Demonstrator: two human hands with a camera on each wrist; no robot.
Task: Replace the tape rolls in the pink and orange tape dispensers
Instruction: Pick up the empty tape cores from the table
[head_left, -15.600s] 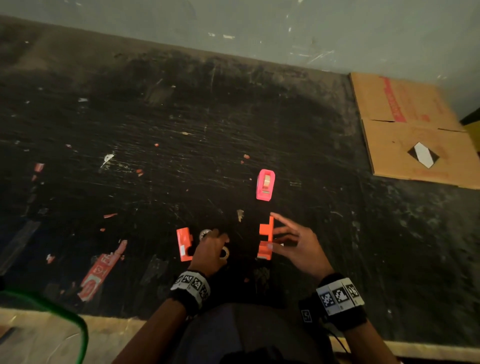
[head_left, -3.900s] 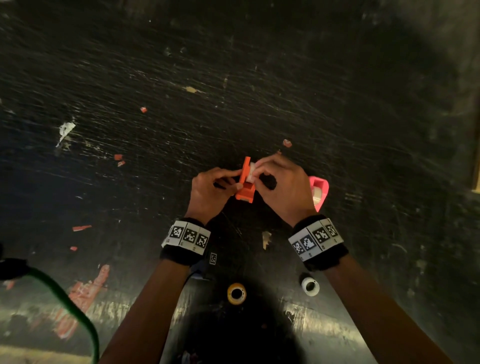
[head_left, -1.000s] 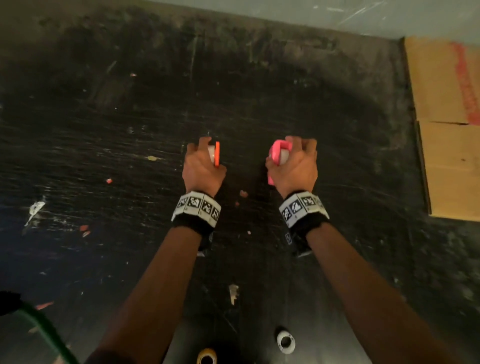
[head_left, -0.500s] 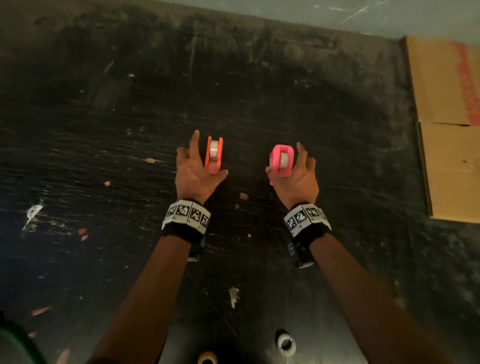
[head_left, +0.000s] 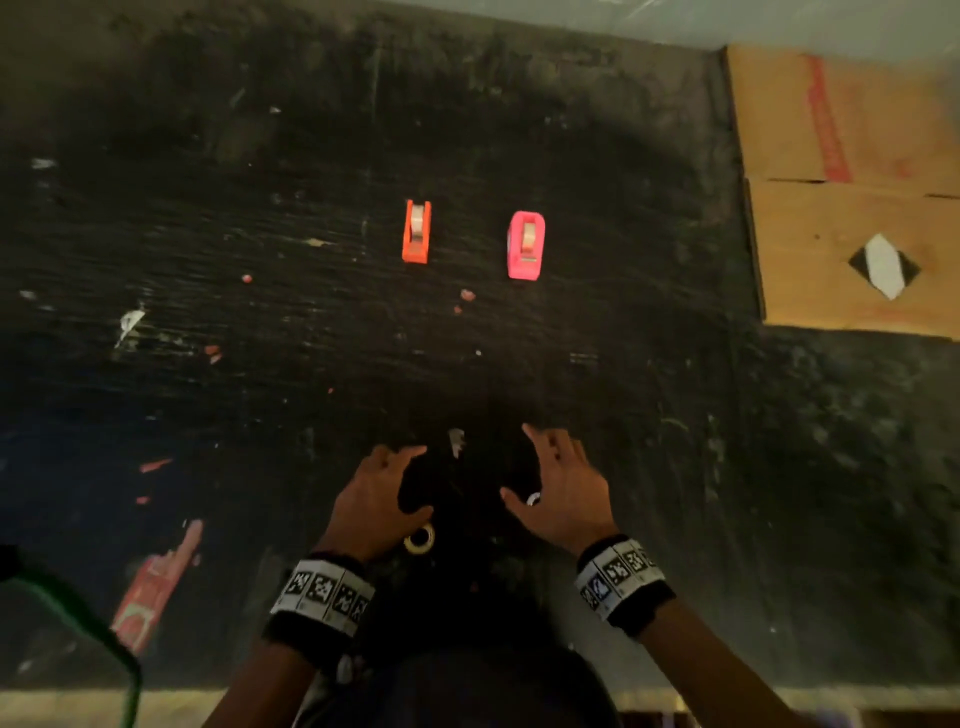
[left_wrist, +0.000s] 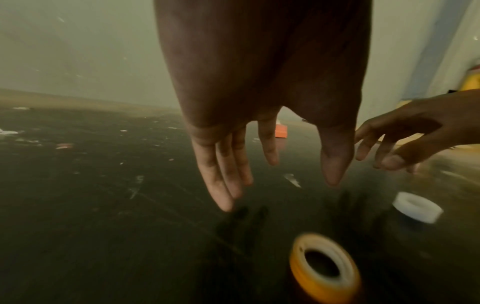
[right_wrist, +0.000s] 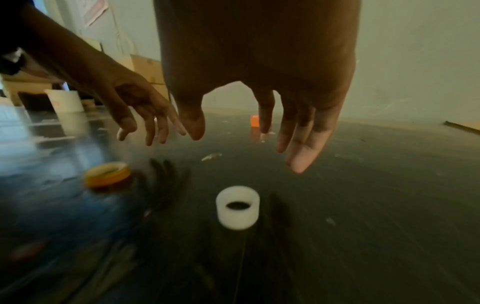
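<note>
both hands have let go of the dispensers and drawn back toward the body. head view: orange dispenser (head_left: 415, 232) and pink dispenser (head_left: 525, 245) stand side by side, apart, on the dark surface (head_left: 260, 364), each with a roll seated. left hand (head_left: 375, 503) and right hand (head_left: 563, 493) hover spread, holding nothing. cardboard (head_left: 852, 208) far right.
left wrist view: fingers (left_wrist: 221, 176) loose, spread above yellow core (left_wrist: 324, 267); white core (left_wrist: 417, 206) to the right.
right wrist view: fingers (right_wrist: 303, 156) spread over white core (right_wrist: 237, 206).
</note>
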